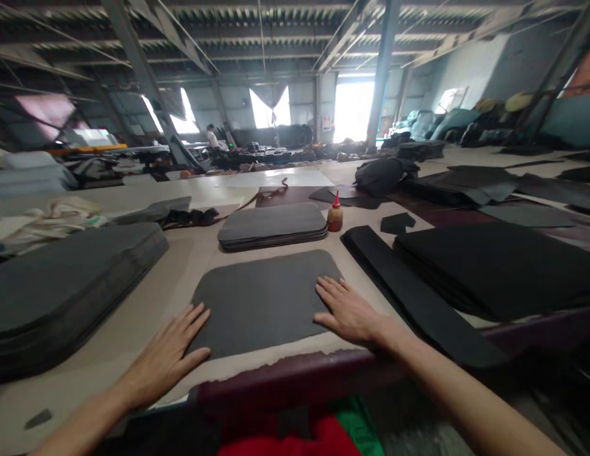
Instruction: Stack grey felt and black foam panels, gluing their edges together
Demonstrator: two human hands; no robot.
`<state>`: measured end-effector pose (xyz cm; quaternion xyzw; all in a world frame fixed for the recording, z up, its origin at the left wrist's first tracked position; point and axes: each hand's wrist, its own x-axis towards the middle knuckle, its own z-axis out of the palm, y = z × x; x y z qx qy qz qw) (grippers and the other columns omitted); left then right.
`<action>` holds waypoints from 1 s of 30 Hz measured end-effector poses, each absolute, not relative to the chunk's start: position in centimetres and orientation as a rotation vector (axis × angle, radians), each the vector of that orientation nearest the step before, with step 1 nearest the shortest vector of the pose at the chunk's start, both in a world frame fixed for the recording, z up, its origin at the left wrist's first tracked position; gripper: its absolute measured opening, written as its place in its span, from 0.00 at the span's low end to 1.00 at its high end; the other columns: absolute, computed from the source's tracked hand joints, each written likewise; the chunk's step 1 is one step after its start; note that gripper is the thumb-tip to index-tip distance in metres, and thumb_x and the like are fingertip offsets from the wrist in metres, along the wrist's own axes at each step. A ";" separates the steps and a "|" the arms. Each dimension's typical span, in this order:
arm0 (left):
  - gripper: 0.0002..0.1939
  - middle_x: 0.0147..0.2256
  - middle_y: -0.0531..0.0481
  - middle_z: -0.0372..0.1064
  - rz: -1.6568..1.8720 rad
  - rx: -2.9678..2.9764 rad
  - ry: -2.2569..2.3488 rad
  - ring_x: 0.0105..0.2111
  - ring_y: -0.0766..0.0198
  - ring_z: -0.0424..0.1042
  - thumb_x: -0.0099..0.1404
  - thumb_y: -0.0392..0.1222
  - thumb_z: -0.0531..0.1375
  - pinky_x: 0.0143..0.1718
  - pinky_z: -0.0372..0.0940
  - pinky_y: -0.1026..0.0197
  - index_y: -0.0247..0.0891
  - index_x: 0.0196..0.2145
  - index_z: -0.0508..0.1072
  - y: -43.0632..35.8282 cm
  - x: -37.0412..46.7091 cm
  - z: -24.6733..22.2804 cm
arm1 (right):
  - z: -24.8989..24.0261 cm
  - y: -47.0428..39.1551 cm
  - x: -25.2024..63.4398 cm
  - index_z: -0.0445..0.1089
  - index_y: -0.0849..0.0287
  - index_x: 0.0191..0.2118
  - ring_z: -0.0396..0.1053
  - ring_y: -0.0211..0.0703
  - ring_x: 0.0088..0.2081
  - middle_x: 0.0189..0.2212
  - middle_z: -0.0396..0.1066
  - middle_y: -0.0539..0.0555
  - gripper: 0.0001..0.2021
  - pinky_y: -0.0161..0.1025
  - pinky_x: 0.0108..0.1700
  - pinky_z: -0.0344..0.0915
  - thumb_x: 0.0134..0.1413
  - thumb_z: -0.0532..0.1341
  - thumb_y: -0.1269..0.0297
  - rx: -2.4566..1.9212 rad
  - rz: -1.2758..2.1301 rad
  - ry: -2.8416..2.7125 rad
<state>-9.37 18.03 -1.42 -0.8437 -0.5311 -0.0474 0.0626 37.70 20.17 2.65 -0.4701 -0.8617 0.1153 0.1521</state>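
A dark grey sheet (263, 304) with rounded corners lies flat on the table (180, 278) in front of me. On its left edge rests my left hand (173, 345), open, with fingers spread and the fingertips on the sheet. My right hand (346, 310) lies open and flat over the sheet's right edge, its thumb pointing left. Neither hand grips anything. Just beyond the sheet sits a neat stack of similar grey sheets (273, 223). A small bottle (335, 216) with a red nozzle and brown contents stands at that stack's right end.
Thick stacks of dark sheets flank me, a grey stack (71, 272) left and a black stack (504, 266) right. A long black strip (413, 294) lies beside the black stack. Black scraps (397, 223) and pale cloth (47, 218) lie farther off. A person (211, 139) stands far back.
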 end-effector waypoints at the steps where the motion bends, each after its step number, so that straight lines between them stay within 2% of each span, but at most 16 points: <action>1: 0.39 0.70 0.44 0.46 -0.139 -2.560 -1.569 0.68 0.44 0.50 0.67 0.64 0.54 0.67 0.51 0.40 0.45 0.69 0.53 17.5 -9.5 -1.4 | 2.4 19.0 37.6 0.53 0.70 0.70 0.40 0.60 0.71 0.70 0.43 0.68 0.40 0.60 0.70 0.38 0.66 0.51 0.40 -1.358 0.364 -2.535; 3: 0.46 0.70 0.43 0.45 -0.129 -2.589 -1.503 0.68 0.42 0.49 0.63 0.68 0.58 0.67 0.51 0.39 0.46 0.70 0.49 16.1 -10.0 -1.3 | 2.7 17.0 38.2 0.48 0.69 0.72 0.34 0.61 0.72 0.71 0.36 0.69 0.45 0.61 0.70 0.35 0.63 0.52 0.37 -1.348 0.485 -2.618; 5: 0.52 0.70 0.43 0.43 -0.118 -2.628 -1.454 0.68 0.39 0.49 0.59 0.69 0.61 0.66 0.53 0.38 0.49 0.71 0.45 14.4 -10.3 -0.9 | 3.6 15.1 39.1 0.44 0.67 0.72 0.29 0.63 0.71 0.71 0.31 0.69 0.51 0.62 0.70 0.33 0.56 0.59 0.35 -1.312 0.632 -2.686; 6: 0.53 0.70 0.42 0.42 -0.108 -2.649 -1.439 0.68 0.38 0.49 0.57 0.69 0.63 0.65 0.55 0.37 0.49 0.71 0.44 13.5 -10.4 -0.7 | 4.1 14.3 39.4 0.42 0.65 0.73 0.28 0.65 0.71 0.71 0.29 0.69 0.55 0.63 0.70 0.33 0.51 0.64 0.36 -1.305 0.689 -2.720; 8: 0.53 0.70 0.43 0.41 -0.073 -2.691 -1.420 0.67 0.37 0.50 0.58 0.65 0.64 0.63 0.57 0.37 0.51 0.71 0.43 11.8 -10.3 -0.1 | 4.6 12.9 39.8 0.42 0.62 0.73 0.27 0.67 0.71 0.71 0.27 0.68 0.57 0.65 0.69 0.34 0.43 0.71 0.45 -1.342 0.738 -2.752; 12: 0.46 0.70 0.50 0.45 -0.039 -2.715 -1.440 0.67 0.41 0.52 0.60 0.42 0.62 0.62 0.60 0.39 0.58 0.70 0.44 9.8 -10.4 0.7 | 3.5 11.6 40.0 0.49 0.59 0.71 0.34 0.66 0.71 0.71 0.35 0.64 0.47 0.64 0.69 0.38 0.43 0.66 0.68 -1.400 0.583 -2.721; 14: 0.44 0.68 0.54 0.50 -0.081 -2.771 -1.411 0.66 0.47 0.56 0.60 0.36 0.59 0.62 0.62 0.46 0.61 0.69 0.49 9.6 -11.2 1.0 | 2.6 11.7 40.4 0.56 0.59 0.69 0.42 0.65 0.70 0.70 0.43 0.64 0.44 0.62 0.69 0.43 0.42 0.61 0.73 -1.344 0.517 -2.724; 16: 0.40 0.66 0.57 0.58 -0.183 -2.844 -1.354 0.64 0.53 0.61 0.61 0.35 0.56 0.62 0.63 0.53 0.62 0.68 0.54 9.8 -12.1 1.6 | 2.6 11.9 40.9 0.64 0.58 0.66 0.53 0.61 0.67 0.67 0.54 0.62 0.39 0.58 0.67 0.53 0.43 0.58 0.75 -1.259 0.483 -2.710; 18: 0.35 0.61 0.58 0.65 -0.320 -2.860 -1.395 0.59 0.55 0.68 0.62 0.36 0.55 0.60 0.65 0.56 0.62 0.64 0.61 10.2 -12.7 3.0 | 3.9 12.1 41.4 0.70 0.56 0.62 0.66 0.55 0.60 0.60 0.66 0.60 0.32 0.50 0.63 0.63 0.48 0.56 0.75 -1.202 0.398 -2.626; 20: 0.31 0.57 0.61 0.71 -0.414 -2.827 -1.574 0.54 0.55 0.73 0.60 0.39 0.54 0.56 0.68 0.56 0.64 0.59 0.68 10.9 -12.7 5.4 | 6.2 12.4 41.7 0.73 0.55 0.58 0.73 0.52 0.53 0.54 0.73 0.59 0.25 0.44 0.56 0.70 0.55 0.54 0.72 -1.174 0.281 -2.492; 22: 0.28 0.52 0.66 0.74 -0.445 -2.793 -1.796 0.49 0.53 0.76 0.57 0.45 0.54 0.49 0.74 0.56 0.69 0.53 0.73 11.7 -12.1 8.7 | 9.0 12.9 41.9 0.73 0.51 0.56 0.76 0.51 0.48 0.50 0.76 0.57 0.20 0.43 0.50 0.74 0.63 0.53 0.66 -1.136 0.202 -2.382; 23: 0.26 0.49 0.68 0.75 -0.492 -2.765 -1.886 0.46 0.52 0.78 0.56 0.48 0.53 0.42 0.76 0.56 0.72 0.50 0.74 12.2 -11.8 10.5 | 10.4 13.4 41.9 0.73 0.49 0.56 0.76 0.51 0.47 0.49 0.76 0.56 0.18 0.43 0.48 0.75 0.65 0.53 0.63 -1.121 0.186 -2.342; 25: 0.23 0.42 0.67 0.78 -0.577 -2.731 -2.033 0.37 0.52 0.79 0.57 0.54 0.51 0.32 0.77 0.54 0.72 0.47 0.77 13.2 -11.1 14.0 | 13.0 14.6 41.7 0.73 0.47 0.54 0.77 0.51 0.44 0.47 0.77 0.55 0.17 0.43 0.44 0.75 0.67 0.52 0.58 -1.109 0.176 -2.280; 27: 0.22 0.38 0.63 0.79 -0.670 -2.670 -2.077 0.35 0.51 0.78 0.59 0.60 0.51 0.35 0.76 0.51 0.66 0.45 0.79 14.5 -10.6 17.1 | 15.5 16.2 41.4 0.74 0.47 0.52 0.77 0.50 0.40 0.43 0.78 0.54 0.16 0.42 0.39 0.74 0.68 0.52 0.54 -1.108 0.159 -2.233; 30: 0.28 0.36 0.56 0.79 -0.780 -2.512 -2.108 0.37 0.49 0.78 0.59 0.67 0.51 0.42 0.76 0.47 0.54 0.44 0.81 17.0 -10.1 20.7 | 18.4 19.6 40.5 0.75 0.50 0.46 0.75 0.47 0.35 0.37 0.77 0.52 0.17 0.39 0.35 0.69 0.68 0.52 0.50 -1.085 0.132 -2.217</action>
